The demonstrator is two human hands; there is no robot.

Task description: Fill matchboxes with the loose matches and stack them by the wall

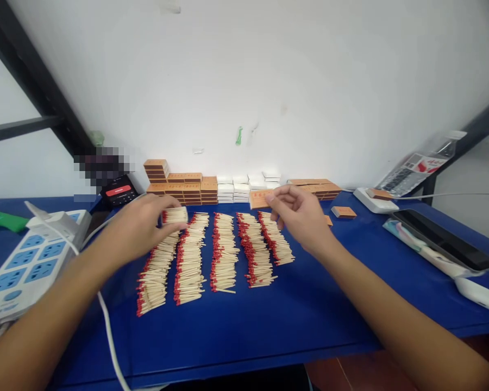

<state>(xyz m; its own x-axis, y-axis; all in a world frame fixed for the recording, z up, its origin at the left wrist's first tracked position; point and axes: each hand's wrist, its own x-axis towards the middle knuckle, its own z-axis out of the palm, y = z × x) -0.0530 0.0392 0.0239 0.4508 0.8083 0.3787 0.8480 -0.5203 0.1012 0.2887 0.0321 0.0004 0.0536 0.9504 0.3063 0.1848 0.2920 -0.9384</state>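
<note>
Match rows (224, 250) sit well back from table (269, 320) edge; left hand (140, 228) grips a filled tray (174, 215), right hand (299, 214) an orange sleeve (259, 199).

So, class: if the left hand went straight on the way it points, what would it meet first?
Probably the orange boxes at the back, past the match tray the left hand holds; depth is unclear.
</note>
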